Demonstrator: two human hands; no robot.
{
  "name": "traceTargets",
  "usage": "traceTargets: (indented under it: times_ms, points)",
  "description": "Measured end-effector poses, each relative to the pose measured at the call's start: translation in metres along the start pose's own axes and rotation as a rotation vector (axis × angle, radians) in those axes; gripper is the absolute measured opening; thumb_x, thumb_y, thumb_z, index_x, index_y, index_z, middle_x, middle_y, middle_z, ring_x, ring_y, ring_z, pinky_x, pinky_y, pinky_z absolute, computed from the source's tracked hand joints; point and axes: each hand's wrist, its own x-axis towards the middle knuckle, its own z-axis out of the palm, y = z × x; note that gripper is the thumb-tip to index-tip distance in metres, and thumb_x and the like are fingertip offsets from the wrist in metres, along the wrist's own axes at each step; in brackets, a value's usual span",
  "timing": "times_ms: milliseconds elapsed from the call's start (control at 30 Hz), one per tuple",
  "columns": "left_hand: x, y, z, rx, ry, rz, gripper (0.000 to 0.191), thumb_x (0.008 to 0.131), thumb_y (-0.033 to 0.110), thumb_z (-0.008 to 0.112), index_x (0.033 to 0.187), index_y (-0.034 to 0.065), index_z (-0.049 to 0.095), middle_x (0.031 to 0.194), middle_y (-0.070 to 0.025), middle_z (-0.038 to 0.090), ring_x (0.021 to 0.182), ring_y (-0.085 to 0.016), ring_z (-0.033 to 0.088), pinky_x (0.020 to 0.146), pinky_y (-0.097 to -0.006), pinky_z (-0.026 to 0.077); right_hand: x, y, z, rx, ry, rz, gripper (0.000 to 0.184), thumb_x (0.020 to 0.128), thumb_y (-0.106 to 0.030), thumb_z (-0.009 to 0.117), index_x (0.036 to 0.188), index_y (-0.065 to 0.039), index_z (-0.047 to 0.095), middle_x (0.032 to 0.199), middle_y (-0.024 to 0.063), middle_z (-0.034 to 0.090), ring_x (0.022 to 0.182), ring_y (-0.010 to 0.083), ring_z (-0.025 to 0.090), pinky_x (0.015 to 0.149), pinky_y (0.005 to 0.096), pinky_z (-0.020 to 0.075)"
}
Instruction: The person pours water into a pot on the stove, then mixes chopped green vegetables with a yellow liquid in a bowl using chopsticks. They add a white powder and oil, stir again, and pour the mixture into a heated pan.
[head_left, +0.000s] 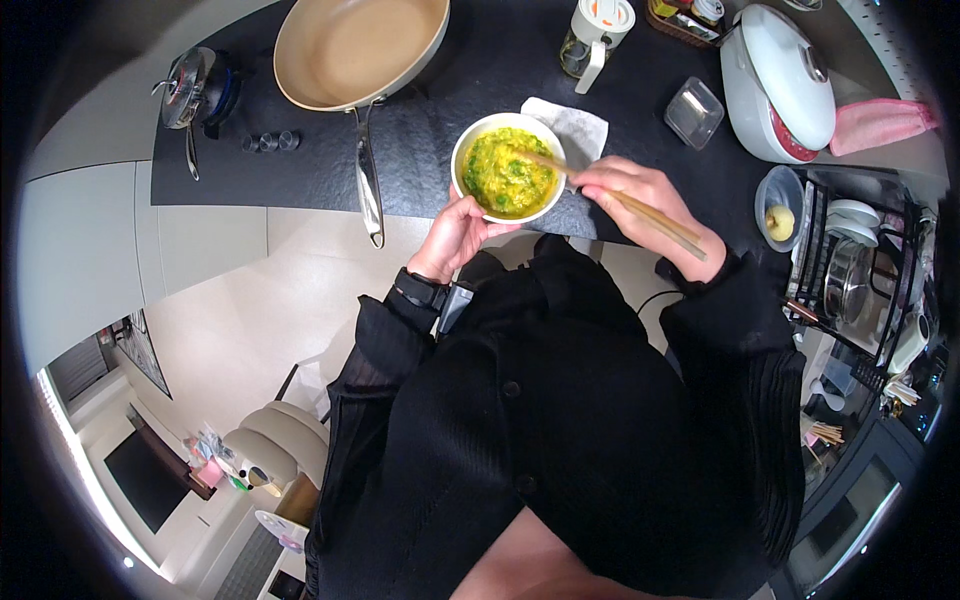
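Note:
My left hand (461, 229) grips the lower left of a white bowl (459, 150) at the counter's front edge, thumb near the rim. Inside the bowl lies a yellow beaten-egg mixture (499, 169) with chopped green bits. Wooden chopsticks (652, 217) are held in my right hand (637, 191), their tips dipped in the mixture. Under the bowl's right side, a white paper towel (577, 127) lies partly hidden. To the left, a frying pan (360, 49) with a beige inside has its metal handle (367, 180) jutting past the counter edge.
The dark countertop (322, 172) also bears an oil jug (596, 41), a clear plastic container (694, 112) and a white rice cooker (776, 82). At right, a bowl (780, 210) holds a pale yellow piece beside a dish rack (862, 262). A lidded pot (187, 86) stands far left near the stove knobs (270, 141).

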Motion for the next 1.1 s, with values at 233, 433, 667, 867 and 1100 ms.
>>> traceTargets:
  times_ms: [233,433,667,867,1100]
  points:
    - [0.002,-0.003,-0.003,-0.009,-0.011,-0.018,0.066,0.086,0.001,0.044,0.148,-0.0084,0.022,0.143,-0.0309,0.042,0.125,-0.045,0.054,0.1,-0.0515,0.055,0.0,0.006,0.001,-0.061,-0.006,-0.065,0.02,0.098,-0.015,0.06,0.106,0.0,0.07,0.096,0.0125,0.067,0.079,0.0228,0.068,0.068,0.0333,0.0576]
    - [0.003,-0.002,-0.001,-0.033,-0.004,-0.059,0.063,0.087,0.002,0.044,0.146,-0.0093,0.025,0.142,-0.0305,0.044,0.125,-0.045,0.054,0.099,-0.0521,0.055,0.002,0.006,0.002,-0.056,-0.039,-0.187,0.016,0.095,-0.011,0.063,0.103,0.001,0.07,0.099,0.0115,0.07,0.084,0.0227,0.07,0.074,0.033,0.06]
    - [0.002,-0.002,-0.006,-0.019,0.001,-0.079,0.063,0.088,0.004,0.043,0.146,-0.0097,0.024,0.142,-0.0311,0.044,0.125,-0.044,0.055,0.1,-0.0505,0.055,0.004,0.008,0.003,0.035,-0.083,-0.192,0.018,0.096,-0.012,0.063,0.106,0.001,0.069,0.098,0.0125,0.069,0.083,0.0219,0.07,0.07,0.0312,0.0589]
    - [0.002,0.002,-0.007,-0.051,-0.013,-0.122,0.062,0.088,0.005,0.044,0.145,-0.0106,0.026,0.141,-0.0312,0.045,0.124,-0.044,0.055,0.1,-0.0505,0.055,0.008,0.01,0.003,0.051,-0.147,-0.186,0.017,0.096,-0.011,0.062,0.105,0.001,0.07,0.096,0.0122,0.069,0.083,0.0232,0.069,0.073,0.0337,0.0584]
    - [0.002,0.006,-0.004,-0.002,-0.021,-0.12,0.059,0.09,0.006,0.044,0.144,-0.0117,0.028,0.14,-0.0308,0.047,0.123,-0.043,0.057,0.1,-0.0495,0.055,0.012,0.006,0.002,0.074,-0.168,-0.158,0.017,0.097,-0.012,0.062,0.103,0.001,0.07,0.095,0.0137,0.068,0.082,0.0237,0.068,0.072,0.0336,0.0575]
